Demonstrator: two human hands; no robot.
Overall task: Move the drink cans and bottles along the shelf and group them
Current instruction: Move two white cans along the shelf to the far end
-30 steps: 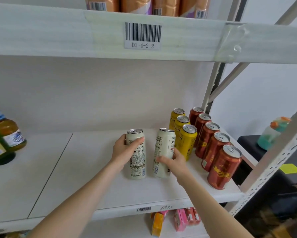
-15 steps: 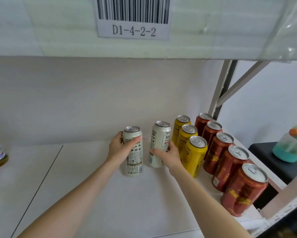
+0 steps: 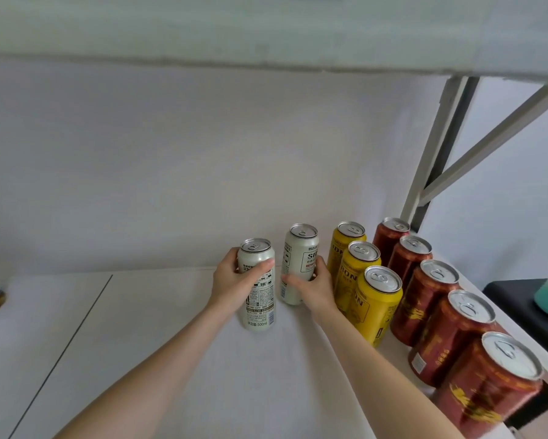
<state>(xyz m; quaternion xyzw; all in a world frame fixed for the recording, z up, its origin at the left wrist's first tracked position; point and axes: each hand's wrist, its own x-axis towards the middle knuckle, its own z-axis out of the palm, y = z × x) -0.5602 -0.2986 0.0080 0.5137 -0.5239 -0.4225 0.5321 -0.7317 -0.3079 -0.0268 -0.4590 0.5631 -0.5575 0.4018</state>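
Head view: your left hand (image 3: 231,285) is gripping the nearer white can (image 3: 261,308), standing upright on the shelf (image 3: 139,343), while your right hand (image 3: 314,289) is gripping the farther white can (image 3: 301,255) just beside the row of yellow cans (image 3: 375,308).

Both your arms are bare as far as the picture shows them. Your left forearm (image 3: 158,369) is long and slim and it is cut off by the lower edge. Your right forearm (image 3: 393,375) looks the same and is cut off at the lower right. Each one narrows to a slender wrist. Your left grip (image 3: 234,280) is a bare hand with slim fingers, and your right grip (image 3: 314,288) is a bare hand of the same build.
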